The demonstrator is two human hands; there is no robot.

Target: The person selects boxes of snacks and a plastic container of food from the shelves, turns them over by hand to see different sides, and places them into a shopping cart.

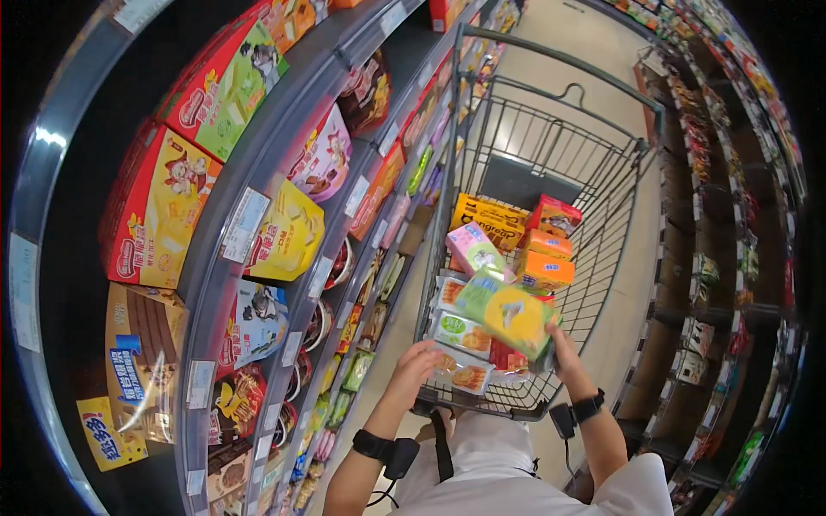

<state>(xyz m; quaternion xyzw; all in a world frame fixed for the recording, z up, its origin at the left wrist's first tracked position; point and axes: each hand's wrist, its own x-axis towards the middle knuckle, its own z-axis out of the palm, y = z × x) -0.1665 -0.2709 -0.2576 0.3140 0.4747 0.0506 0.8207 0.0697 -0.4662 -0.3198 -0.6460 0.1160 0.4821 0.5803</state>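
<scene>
My right hand [563, 347] grips the near right end of a green and yellow box [510, 313], tilted above the goods in a wire shopping cart [613, 248]. My left hand [415, 369] is beside packs of baked snacks [463, 369] at the cart's near left; whether its fingertips touch them I cannot tell. A pink and green box [476, 248] lies just beyond the green and yellow one. Farther in are yellow boxes [488, 219], orange boxes [545, 267] and a red box [555, 214]. A red package [506, 357] is partly hidden under the held box.
On the left, store shelves [248, 164] hold boxed wafers [164, 213], a yellow snack bag [290, 232] and many other packages, close to the cart's side. More shelves [684, 309] with packaged goods stand across the aisle on the right. Tiled floor [548, 39] shows beyond the cart.
</scene>
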